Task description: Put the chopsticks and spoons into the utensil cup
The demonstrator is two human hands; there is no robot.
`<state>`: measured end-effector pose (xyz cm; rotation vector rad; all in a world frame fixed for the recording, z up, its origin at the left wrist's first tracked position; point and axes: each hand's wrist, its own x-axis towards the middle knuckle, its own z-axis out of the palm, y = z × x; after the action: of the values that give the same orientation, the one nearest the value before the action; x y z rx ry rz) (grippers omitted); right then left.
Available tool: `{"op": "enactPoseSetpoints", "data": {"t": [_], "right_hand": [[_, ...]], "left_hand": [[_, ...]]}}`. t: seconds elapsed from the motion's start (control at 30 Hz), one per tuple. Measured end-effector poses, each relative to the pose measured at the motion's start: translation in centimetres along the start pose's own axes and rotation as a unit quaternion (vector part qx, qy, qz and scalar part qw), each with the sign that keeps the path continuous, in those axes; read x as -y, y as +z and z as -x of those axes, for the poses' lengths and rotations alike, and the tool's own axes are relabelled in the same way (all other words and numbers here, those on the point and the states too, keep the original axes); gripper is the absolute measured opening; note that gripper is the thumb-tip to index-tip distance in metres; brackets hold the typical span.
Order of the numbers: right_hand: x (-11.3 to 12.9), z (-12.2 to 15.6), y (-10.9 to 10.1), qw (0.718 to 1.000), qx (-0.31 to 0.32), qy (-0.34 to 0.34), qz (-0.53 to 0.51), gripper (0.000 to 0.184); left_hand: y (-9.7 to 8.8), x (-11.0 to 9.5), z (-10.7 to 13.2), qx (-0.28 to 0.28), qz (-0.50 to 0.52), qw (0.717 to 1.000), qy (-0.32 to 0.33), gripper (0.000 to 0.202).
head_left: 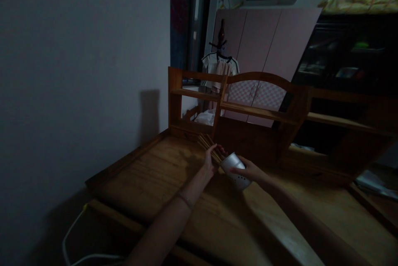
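Note:
My right hand is wrapped round a silvery metal chopstick holder with small holes near its base. The holder is tilted, its mouth facing up and to the left, above the wooden desk top. A bundle of light wooden chopsticks slants out to the upper left from the mouth. My left hand is closed about the chopsticks, its thumb up and its other fingers largely hidden. Just beyond that hand is a small dark red thing, too dim to name. How far the chopsticks reach into the holder is hidden.
A wooden shelf rack rises along the desk's far side. To the left stands a plain wall. A white cable hangs at the near left edge. Behind are clothes on a stand and a pink wardrobe.

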<state>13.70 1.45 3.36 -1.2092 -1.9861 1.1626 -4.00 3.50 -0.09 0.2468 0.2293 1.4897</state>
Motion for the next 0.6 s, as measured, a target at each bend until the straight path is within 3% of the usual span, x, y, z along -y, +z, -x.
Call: {"op": "enactPoseSetpoints", "data": {"t": [0.37, 0.6], "right_hand": [[-1.1, -0.1, 0.9, 0.997, 0.015, 0.047, -0.06, 0.063], [0.6, 2.1, 1.6, 0.998, 0.039, 0.045, -0.032, 0.063]], "left_hand": [[-0.8, 0.3, -0.2, 0.024, -0.017, 0.999, -0.016, 0.016], [-1.1, -0.1, -0.5, 0.009, -0.008, 1.0, -0.018, 0.016]]}}
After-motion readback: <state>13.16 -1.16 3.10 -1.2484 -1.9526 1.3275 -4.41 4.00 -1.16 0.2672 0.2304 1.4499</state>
